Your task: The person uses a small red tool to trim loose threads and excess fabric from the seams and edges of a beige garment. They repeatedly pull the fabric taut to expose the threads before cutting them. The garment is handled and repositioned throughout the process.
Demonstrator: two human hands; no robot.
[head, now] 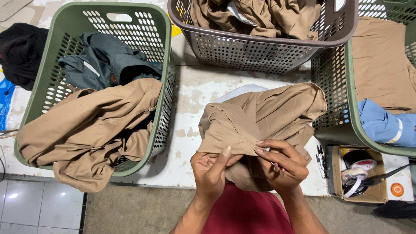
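Between both hands, a crumpled tan cotton garment (260, 117) is pinched: left hand (212, 169) and right hand (281, 164) grip its seam edge taut for close viewing.

Held up over the worn white tabletop (190, 99): a tan garment (260, 117), its hem pinched between left hand (211, 170) and right hand (281, 164). Possibly gripped something small in the right fingers (272, 152); too hidden to tell. Left of it, a green basket (65, 52) with dark green and tan clothes spilling over its rim. Beyond, a grey basket (260, 52) of tan clothes. Right, another green basket (342, 108) and a cardboard box (338, 173) with tape rolls.
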